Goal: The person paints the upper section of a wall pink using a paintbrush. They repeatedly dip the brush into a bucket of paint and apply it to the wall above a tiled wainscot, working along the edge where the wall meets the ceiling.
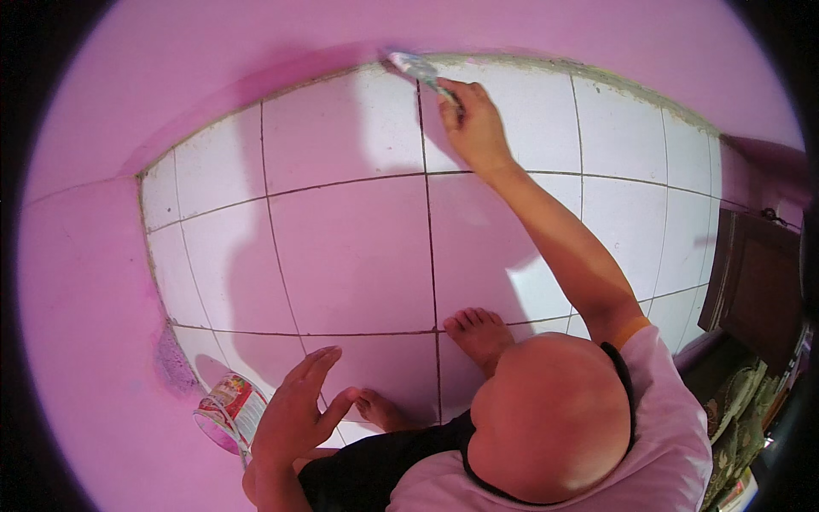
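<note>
My right hand [475, 125] grips the handle of a paintbrush [416, 67] that is smeared with whitish paint. The brush's tip meets the foot of the pink wall [333, 32], right where it joins the white tiled floor [358, 249]. Along that wall foot a darker pink band shows to the left of the brush. My left hand [304, 403] is raised near my knee, thumb and fingers apart, with nothing in it. Just left of it a paint bucket [233, 400] with a printed label and a handle stands by the side wall; pink shows at its mouth.
My bare right foot [480, 336] and left foot [384, 409] rest on the tiles. A rough patch [176, 361] marks the left wall near the bucket. At the far right are a brown wooden panel [755, 288] and patterned fabric [736, 416].
</note>
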Tool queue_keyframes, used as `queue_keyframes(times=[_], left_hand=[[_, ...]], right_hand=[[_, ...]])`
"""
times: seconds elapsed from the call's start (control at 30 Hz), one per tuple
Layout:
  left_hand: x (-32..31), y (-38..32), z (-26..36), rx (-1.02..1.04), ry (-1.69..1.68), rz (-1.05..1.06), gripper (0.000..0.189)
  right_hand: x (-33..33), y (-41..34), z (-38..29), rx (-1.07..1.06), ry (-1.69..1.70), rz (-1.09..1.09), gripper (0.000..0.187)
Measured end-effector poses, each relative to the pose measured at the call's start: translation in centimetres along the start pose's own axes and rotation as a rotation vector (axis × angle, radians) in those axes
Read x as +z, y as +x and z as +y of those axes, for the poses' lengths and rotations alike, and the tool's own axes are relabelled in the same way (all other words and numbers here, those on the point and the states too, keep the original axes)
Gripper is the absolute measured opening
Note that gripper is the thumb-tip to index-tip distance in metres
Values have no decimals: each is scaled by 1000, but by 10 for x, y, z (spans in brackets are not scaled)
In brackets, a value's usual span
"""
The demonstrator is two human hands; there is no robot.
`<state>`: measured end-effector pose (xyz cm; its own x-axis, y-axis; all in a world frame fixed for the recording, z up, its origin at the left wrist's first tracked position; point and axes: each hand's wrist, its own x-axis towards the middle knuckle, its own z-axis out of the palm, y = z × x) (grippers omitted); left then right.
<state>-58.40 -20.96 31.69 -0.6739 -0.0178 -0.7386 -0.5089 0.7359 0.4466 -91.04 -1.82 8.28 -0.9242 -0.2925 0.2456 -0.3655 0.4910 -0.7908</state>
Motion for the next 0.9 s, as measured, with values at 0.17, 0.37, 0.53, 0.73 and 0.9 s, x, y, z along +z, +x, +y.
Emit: queue_keyframes(times=[0.17, 0.37, 0.53, 0.73, 0.9], left_hand=[[1, -5, -5, -25, -19, 4, 59], [1, -4, -5, 2, -21, 6, 60], [1, -1, -1, 17, -9, 7, 59], [3, -9, -5, -26, -41, 8, 60], [2, -12, -10, -9, -30, 26, 59]], right_hand=[[-52, -16, 22, 158, -130, 164, 30], [-39, -29, -3, 49, -78, -1, 30], [10, -7, -25, -101, -24, -85, 29], [-18, 3, -4, -6, -165, -10, 30], [-41, -18, -9, 127, -194, 39, 31]])
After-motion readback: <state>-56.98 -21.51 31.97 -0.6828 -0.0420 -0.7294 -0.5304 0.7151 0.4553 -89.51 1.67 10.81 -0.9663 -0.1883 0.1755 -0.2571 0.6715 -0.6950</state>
